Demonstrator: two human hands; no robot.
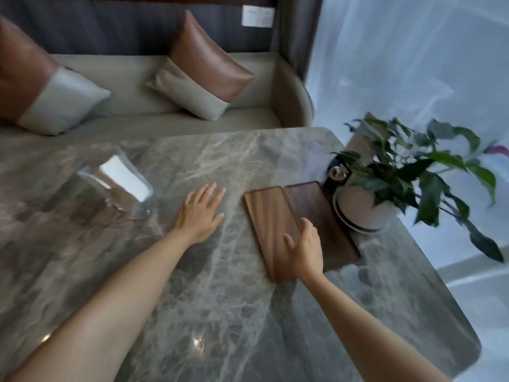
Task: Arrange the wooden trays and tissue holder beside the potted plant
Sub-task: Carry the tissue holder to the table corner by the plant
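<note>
Grey veined marble table (220, 299), beige sofa (137, 78) behind | clear acrylic tissue holder (118, 180) with white tissues, far left | light wooden tray (268, 219) touching dark wooden tray (319, 216) just beside white-potted green plant (385, 183) | my left hand (199, 213) flat, fingers spread, on marble | my right hand (304, 249) pressing on light tray, fingers open

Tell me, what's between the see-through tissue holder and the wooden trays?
Only the left hand, resting flat on the marble table. Otherwise the head view shows bare tabletop between the tissue holder and the wooden trays.
</note>
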